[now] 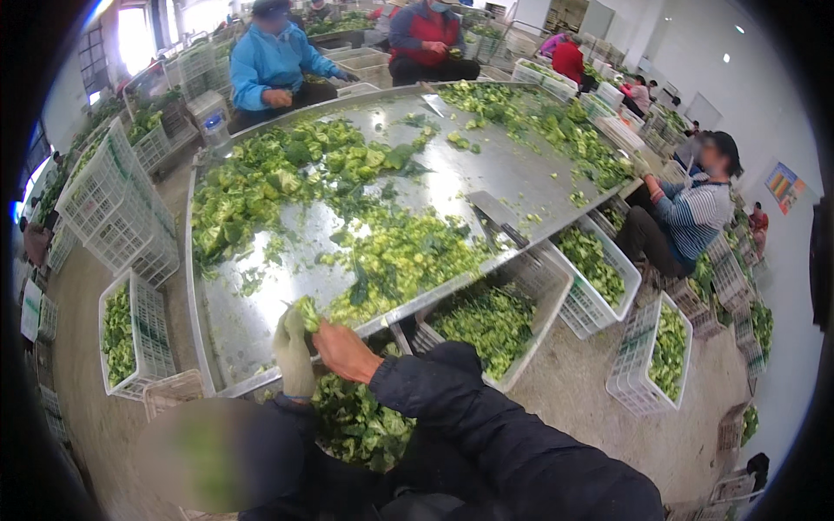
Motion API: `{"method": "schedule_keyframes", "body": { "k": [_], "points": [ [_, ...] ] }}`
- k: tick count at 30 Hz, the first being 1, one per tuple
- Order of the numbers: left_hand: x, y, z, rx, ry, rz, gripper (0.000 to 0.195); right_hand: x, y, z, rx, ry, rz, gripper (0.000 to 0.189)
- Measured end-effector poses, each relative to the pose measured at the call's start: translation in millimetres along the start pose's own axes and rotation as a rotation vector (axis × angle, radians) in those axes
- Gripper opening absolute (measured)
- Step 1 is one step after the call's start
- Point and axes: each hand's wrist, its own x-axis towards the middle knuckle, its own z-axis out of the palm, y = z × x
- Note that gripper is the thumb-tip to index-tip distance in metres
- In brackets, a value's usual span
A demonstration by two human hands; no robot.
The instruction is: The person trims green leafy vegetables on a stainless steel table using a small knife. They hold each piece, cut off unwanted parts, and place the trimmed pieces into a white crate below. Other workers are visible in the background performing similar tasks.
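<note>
My left hand (294, 355), in a pale work glove, grips a small broccoli piece (307, 312) at the near edge of the metal table (251, 355). My bare right hand (345, 352) is curled against the right side of that piece. Its fingertips and palm face away, so I cannot tell whether it holds a tool. A pile of cut broccoli florets (410, 257) spreads just beyond both hands. Below them, more broccoli with leaves (365, 417) lies between my legs and the table. A cleaver (498, 218) rests on the table to the right, black handle towards the near edge.
Bigger broccoli heaps (280, 169) cover the table's left part. Another blade (433, 104) lies at the far side. A crate of florets (485, 325) stands under the near edge, right of my hands. Stacked white crates (120, 202) rise at left. Co-workers (280, 62) sit around the table.
</note>
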Motion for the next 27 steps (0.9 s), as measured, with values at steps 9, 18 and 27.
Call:
{"method": "schedule_keyframes", "body": {
  "k": [9,18,27],
  "points": [
    [-98.4,-15.5,-36.0,-0.152,-0.22,-0.413,0.023,-116.1,12.3,14.4,0.377,-0.205,0.208,0.026],
    [-101.1,-75.3,-51.6,-0.468,-0.248,-0.448,0.037,-122.4,18.0,9.6,0.722,-0.284,0.595,0.024],
    [-118.4,-81.1,-88.1,0.097,-0.001,-0.361,0.051,-131.8,17.3,-28.0,0.332,0.288,0.364,0.03]
  ]
}}
